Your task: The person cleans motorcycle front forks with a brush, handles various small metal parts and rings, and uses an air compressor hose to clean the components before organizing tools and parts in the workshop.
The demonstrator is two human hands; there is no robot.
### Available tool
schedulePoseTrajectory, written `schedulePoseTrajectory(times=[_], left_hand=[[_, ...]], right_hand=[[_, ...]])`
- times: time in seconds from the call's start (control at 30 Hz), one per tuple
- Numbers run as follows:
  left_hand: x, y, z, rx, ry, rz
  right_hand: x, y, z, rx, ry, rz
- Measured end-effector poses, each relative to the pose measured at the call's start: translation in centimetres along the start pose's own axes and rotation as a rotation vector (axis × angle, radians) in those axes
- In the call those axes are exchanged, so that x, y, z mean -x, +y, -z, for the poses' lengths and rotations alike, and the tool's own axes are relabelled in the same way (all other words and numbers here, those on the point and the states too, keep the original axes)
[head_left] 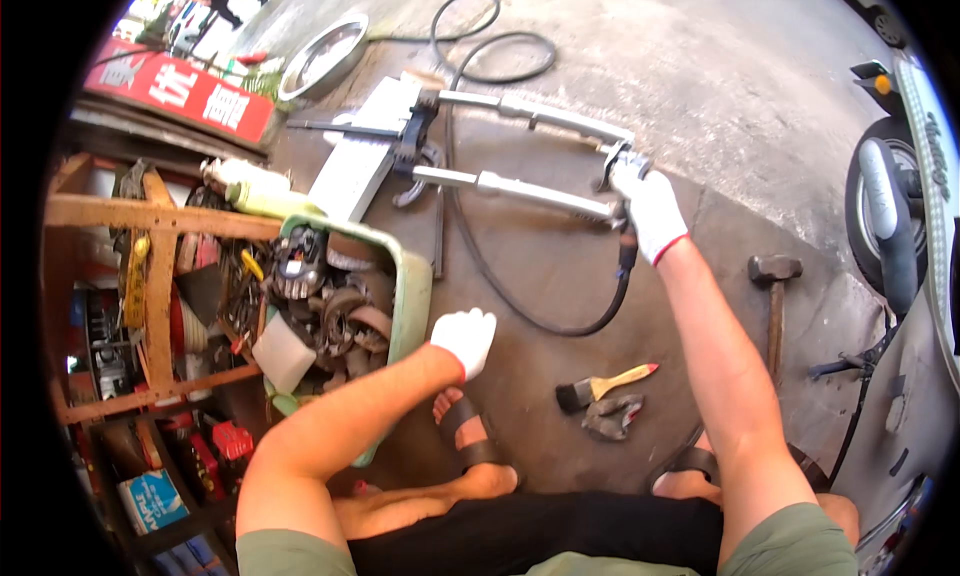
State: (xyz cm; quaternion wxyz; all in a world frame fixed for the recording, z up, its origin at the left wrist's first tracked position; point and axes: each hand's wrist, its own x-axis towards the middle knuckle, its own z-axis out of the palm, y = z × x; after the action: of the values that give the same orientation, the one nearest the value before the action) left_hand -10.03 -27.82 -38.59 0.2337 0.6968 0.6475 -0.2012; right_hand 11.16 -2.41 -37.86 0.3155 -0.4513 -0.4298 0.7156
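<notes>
Your gloved right hand [650, 208] grips the lower end of the fork tubes [520, 188] lying on the concrete floor [720, 86]; your left hand [466, 338], seemingly loosely curled and empty, hovers beside the green parts bin [415, 286].
</notes>
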Motion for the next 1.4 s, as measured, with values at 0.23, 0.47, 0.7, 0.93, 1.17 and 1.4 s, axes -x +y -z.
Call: schedulePoseTrajectory(times=[0.23, 0.47, 0.7, 0.93, 1.17, 1.4], left_hand=[[1.5, -1.9, -3.9, -0.099, 0.103, -0.098], [-1.0, -2.1, -1.9, -0.088, -0.130, -0.039], [-3.6, 0.6, 7.0, 0.109, -0.289, 0.089], [-6.9, -0.4, 9.3, 0.476, -0.118, -0.194], [-10.8, 5.9, 15.3, 0.419, 0.269, -0.359], [-20.1, 11.2, 15.2, 0.633, 0.388, -0.364]], right_hand=[[2.3, -0.2, -0.6, -0.222, 0.024, -0.181], [3.0, 0.7, -1.0, -0.158, -0.030, -0.222], [4.2, -5.2, 1.9, 0.080, -0.114, -0.253], [9.0, -7.4, 7.6, 0.105, -0.016, -0.321], [12.8, -1.0, 16.6, -0.328, 0.198, -0.194], [15.4, 5.5, 22.1, -0.717, 0.131, -0.077]])
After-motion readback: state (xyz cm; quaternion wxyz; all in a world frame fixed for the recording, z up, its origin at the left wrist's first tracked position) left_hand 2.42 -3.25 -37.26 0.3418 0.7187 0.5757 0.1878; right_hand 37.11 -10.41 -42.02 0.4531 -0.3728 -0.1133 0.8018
